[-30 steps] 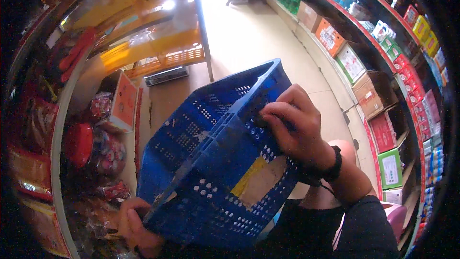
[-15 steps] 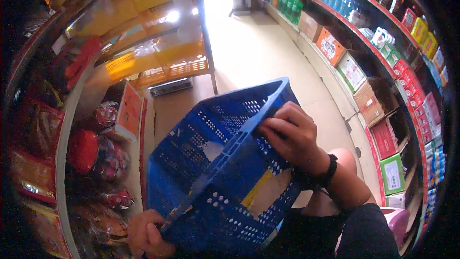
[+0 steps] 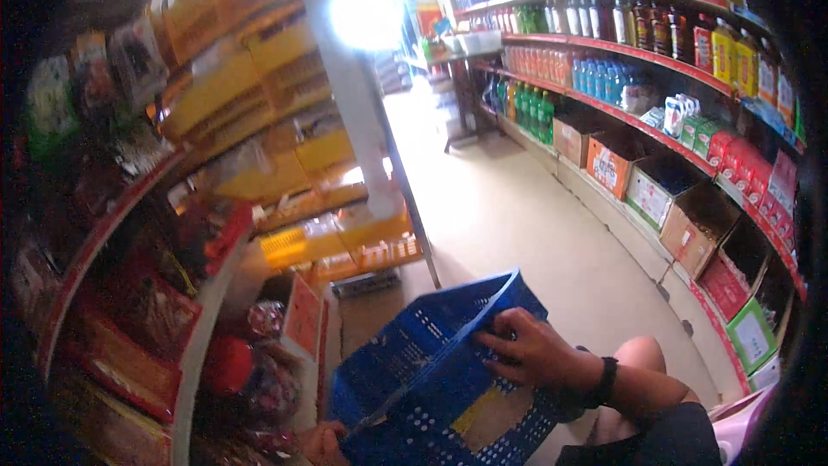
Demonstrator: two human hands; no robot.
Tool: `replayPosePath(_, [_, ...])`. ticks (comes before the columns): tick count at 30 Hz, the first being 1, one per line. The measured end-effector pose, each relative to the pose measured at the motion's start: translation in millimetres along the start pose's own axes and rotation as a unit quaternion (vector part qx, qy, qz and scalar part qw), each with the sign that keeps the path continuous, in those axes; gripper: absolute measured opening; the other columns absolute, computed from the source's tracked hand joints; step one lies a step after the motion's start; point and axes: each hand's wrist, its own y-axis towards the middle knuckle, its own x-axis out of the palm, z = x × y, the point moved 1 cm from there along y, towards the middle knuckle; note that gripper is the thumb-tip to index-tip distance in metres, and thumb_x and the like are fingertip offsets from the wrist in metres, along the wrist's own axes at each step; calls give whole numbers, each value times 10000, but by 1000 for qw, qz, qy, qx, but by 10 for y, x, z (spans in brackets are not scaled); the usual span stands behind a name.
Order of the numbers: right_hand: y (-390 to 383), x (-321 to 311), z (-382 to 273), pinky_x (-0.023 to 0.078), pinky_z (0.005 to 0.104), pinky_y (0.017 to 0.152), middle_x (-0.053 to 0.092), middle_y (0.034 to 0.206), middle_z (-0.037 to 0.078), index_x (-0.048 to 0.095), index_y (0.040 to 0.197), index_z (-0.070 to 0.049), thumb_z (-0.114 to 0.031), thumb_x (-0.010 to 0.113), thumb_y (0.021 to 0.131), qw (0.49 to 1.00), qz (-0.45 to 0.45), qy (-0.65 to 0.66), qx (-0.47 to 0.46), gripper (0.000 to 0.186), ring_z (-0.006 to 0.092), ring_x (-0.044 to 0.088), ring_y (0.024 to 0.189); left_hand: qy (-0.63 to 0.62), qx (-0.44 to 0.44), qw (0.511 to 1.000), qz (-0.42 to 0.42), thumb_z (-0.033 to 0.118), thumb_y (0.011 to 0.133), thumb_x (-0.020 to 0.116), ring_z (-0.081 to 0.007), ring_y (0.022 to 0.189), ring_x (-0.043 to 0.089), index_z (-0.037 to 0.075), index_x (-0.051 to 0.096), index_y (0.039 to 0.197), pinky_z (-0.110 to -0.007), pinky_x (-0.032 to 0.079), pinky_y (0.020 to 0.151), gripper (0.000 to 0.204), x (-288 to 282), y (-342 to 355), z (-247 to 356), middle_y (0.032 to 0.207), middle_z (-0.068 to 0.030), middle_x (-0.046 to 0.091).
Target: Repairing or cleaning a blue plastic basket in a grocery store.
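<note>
A blue plastic crate [image 3: 388, 358] with perforated sides is held tilted in front of me, at the bottom of the view. Its side carries a pale patch with a yellow edge. My right hand [image 3: 530, 349] is closed over the rim at the right, thumb and fingers bent around the edge; a dark band circles that wrist. My left hand [image 3: 323, 444] grips the rim at the near left corner, partly cut off by the picture's lower edge. Only part of the crate's inside shows, and no goods can be made out in it.
Shelves with bottles [image 3: 595, 17] line the right, above a row of open cardboard boxes [image 3: 608, 164]. Yellow crates [image 3: 345, 242] fill a rack at the left. Nearer stand a red-lidded jar [image 3: 228, 362] and packets on shelves. A pale tiled aisle floor [image 3: 517, 207] runs ahead.
The view has tilted up, bringing more of the upper shelves in. The crate and both hands now appear lower and further right. Both hands keep their hold.
</note>
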Motion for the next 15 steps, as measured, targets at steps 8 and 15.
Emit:
replayPosePath(8, [-109,-146,-79,503,365,689,492,901,116,608,1052,-66,-139,549,785,990,-38,-133,-14,284,257,543,863,-6,41,999,-3,193,916,401,-179,508,444,-20,513,723,-317,344,487,309,121,198,12,637,-82,511])
replayPosePath(15, [-83,238,249,529,385,711,526,915,155,595,911,11,-36,548,764,996,69,-23,45,162,298,584,834,6,75,997,-1,194,917,400,-174,506,438,-18,508,708,-316,334,484,317,473,220,-34,627,-78,503])
